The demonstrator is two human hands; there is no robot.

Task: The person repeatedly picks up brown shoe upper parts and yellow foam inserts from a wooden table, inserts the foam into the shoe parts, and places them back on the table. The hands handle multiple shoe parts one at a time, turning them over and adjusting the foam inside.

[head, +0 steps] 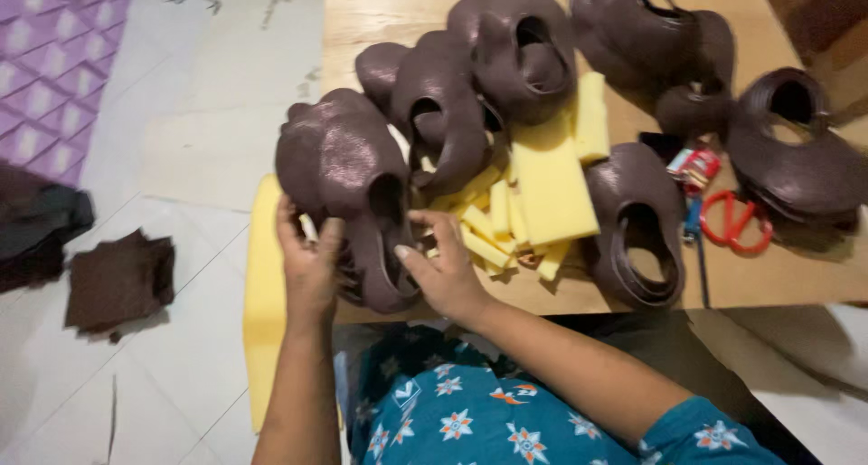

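Note:
My left hand (pixel 307 261) grips the near side of a dark brown leather shoe upper (pixel 344 171) at the front left of a low wooden table (pixel 768 289). My right hand (pixel 443 266) holds the same upper at its opening, fingers curled over the edge. Several more brown uppers (pixel 515 49) lie stacked behind it. Yellow foam strips (pixel 484 216) and a larger yellow foam slab (pixel 551 180) lie just right of my right hand.
Red-handled scissors (pixel 737 221) and a small red packet (pixel 694 168) lie at the right among other uppers (pixel 800 148). A yellow foam sheet (pixel 264 311) hangs off the table's left edge. Brown leather scraps (pixel 117 279) lie on the white tiled floor.

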